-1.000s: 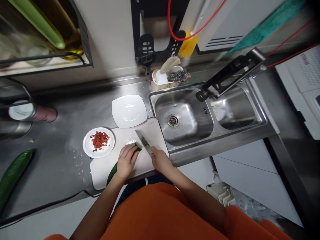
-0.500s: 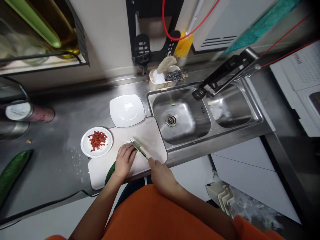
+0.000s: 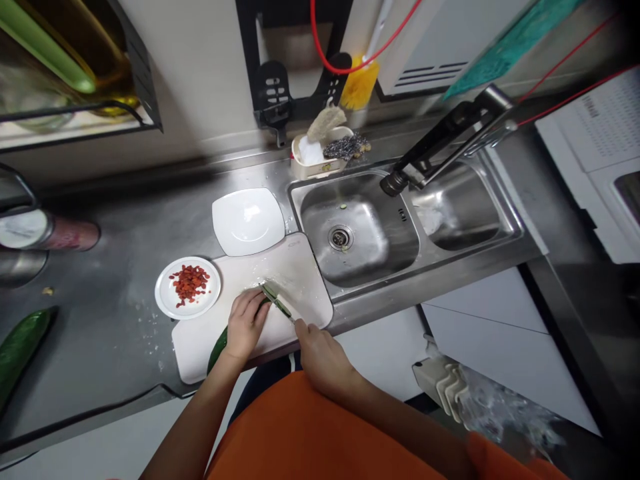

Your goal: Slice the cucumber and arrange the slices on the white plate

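Note:
On the white cutting board (image 3: 310, 293) lies a dark green cucumber (image 3: 217, 352), partly covered by my left hand (image 3: 246, 321), whose fingers wrap over its cut end. My right hand (image 3: 323, 353) is closed round the handle of a knife (image 3: 281, 307). The blade stands right beside my left fingertips at the cucumber's end, with green slices against it. A round white plate (image 3: 163, 293) of small red dried berries (image 3: 190, 285) overlaps the board's left corner. Behind the board sits a square white plate (image 3: 249, 223) with nothing on it.
A steel double sink (image 3: 350, 260) with a black faucet (image 3: 430, 150) is at the right. Another cucumber (image 3: 23, 347) lies at the far left, near a pink-red can (image 3: 73, 235). A sponge holder (image 3: 315, 170) stands behind the sink.
The view has shifted slightly, so the counter things appear a little further left. Both hands keep nearly the same place; the knife blade has tilted slightly at the cucumber's end.

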`<state>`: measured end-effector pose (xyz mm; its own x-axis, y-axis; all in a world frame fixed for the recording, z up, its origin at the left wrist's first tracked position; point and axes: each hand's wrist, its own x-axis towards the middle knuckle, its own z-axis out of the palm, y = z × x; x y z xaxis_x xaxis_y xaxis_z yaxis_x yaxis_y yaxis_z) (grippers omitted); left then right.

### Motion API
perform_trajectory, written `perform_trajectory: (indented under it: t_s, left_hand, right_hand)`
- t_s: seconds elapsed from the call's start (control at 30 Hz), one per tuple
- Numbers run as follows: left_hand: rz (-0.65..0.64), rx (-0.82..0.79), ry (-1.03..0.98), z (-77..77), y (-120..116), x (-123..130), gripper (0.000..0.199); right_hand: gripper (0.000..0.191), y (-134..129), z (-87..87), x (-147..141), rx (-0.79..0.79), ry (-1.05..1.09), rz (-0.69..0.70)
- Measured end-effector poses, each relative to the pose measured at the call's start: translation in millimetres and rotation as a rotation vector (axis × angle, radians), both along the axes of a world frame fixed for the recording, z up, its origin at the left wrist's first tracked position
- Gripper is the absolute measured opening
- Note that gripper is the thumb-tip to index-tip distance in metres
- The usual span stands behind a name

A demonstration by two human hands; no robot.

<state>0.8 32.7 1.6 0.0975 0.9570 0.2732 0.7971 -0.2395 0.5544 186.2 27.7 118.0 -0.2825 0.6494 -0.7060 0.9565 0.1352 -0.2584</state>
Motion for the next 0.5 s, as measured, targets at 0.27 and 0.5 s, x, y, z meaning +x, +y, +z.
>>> perform_trajectory:
  t_s: [0.27,0.5]
  left_hand:
    - [0.006,-0.025,-0.025,-0.4,-0.7,-0.2,0.022]
    - [-0.007,-0.01,-0.04,1.2,-0.3,0.5,0.021]
  right_hand:
    - [0.035,5.4,3.2,-0.8,-0.018,-0.001,0.033]
    - [0.032,16.1,11.0,-3.4,-0.038,-0.012,0.069]
